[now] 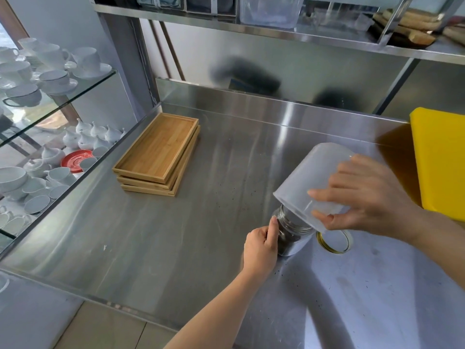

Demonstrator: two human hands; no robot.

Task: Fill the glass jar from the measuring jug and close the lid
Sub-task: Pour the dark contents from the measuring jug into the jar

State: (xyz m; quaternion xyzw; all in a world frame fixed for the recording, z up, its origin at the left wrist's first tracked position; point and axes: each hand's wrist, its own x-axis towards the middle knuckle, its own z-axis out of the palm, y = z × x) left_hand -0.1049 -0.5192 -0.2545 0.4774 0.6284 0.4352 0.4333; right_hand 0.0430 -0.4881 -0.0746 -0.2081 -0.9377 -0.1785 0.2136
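Speckled steel counter (176,235), crockery shelves (50,102)

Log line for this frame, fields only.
phase: pouring | right hand: tips measuring jug over glass jar mouth | left hand: steadies jar | lid: off, on counter beside jar

Single head-worn view looks forward and down, close over the steel counter (176,235); wide-angle.

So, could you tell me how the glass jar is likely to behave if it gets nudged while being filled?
The glass jar looks smooth, so it may slide on the steel counter. The left hand steadies it, which probably prevents tipping under the measuring jug. Being glass, it is likely fragile.
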